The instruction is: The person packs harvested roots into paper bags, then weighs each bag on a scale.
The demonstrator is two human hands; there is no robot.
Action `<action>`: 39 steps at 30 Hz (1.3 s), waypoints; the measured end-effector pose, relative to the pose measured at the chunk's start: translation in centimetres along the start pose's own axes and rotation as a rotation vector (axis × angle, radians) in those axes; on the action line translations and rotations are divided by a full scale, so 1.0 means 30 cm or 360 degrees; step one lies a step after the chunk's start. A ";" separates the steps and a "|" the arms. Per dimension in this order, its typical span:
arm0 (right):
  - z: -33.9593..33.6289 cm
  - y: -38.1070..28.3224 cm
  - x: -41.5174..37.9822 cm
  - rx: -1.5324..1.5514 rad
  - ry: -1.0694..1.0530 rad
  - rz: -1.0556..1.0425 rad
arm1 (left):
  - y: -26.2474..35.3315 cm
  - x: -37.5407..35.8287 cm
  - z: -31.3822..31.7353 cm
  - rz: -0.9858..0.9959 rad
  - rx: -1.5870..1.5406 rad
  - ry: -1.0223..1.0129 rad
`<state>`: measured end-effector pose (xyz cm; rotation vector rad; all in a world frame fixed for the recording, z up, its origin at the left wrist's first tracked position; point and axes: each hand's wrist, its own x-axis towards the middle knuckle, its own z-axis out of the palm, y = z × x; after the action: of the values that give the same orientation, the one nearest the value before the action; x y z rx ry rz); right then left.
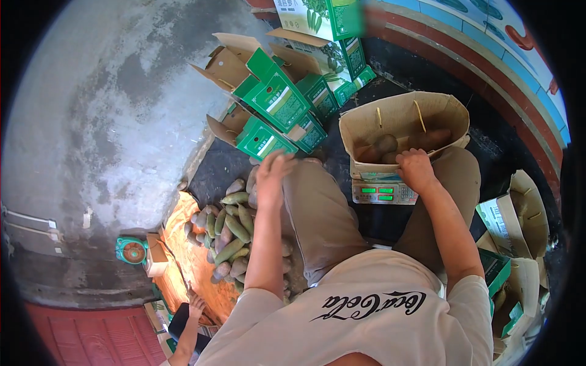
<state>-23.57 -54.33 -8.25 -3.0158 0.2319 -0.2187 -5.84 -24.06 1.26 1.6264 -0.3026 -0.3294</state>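
My right hand [416, 169] has its fingers closed over the near rim of an open cardboard box [366, 157] with yellow cord handles. Inside the box lie several large brownish, rounded pieces of produce [384, 145]. The box stands on a digital scale [390, 193] with lit green displays. My left hand [274, 168] is raised beside my left knee, slightly blurred, its fingers apart and nothing visible in them. Beneath and left of that arm is a pile of long green vegetables [229, 251] and brownish-pink tubers [238, 266].
Open green and white cartons [278, 100] are stacked ahead, against the grey wall [122, 122]. More open boxes [519, 213] stand at my right. An orange sheet [186, 244] lies at left near a green fan [130, 250]. Another person's hand [195, 305] shows at lower left.
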 end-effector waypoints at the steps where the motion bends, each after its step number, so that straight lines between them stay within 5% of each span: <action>1: 0.000 -0.001 0.003 -0.0001 -0.0002 0.0012 | -0.042 -0.012 -0.066 -0.0027 -0.0010 0.0116; 6: 0.000 -0.006 0.011 -0.0018 -0.0006 0.0034 | -0.321 -0.212 -0.368 -0.0376 0.0394 0.0558; 11: 0.019 -0.004 0.010 -0.0045 -0.0001 0.0042 | -0.672 -0.409 -0.559 -0.0374 0.0917 0.0515; 21: 0.031 0.007 0.002 0.0057 0.0034 0.0019 | -0.526 -0.579 -0.443 -0.0301 0.1690 0.0128; 30: 0.022 0.009 -0.012 0.0080 0.0088 -0.0039 | -0.479 -0.613 -0.458 -0.0429 0.1390 0.0181; 39: 0.040 0.015 -0.015 0.0110 0.0119 -0.0026 | -0.321 -0.568 -0.287 -0.0442 0.1663 0.0014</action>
<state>-23.90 -54.59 -9.53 -2.9450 0.2022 -0.3342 -18.19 -8.78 -7.16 2.7117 -0.2509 -0.4021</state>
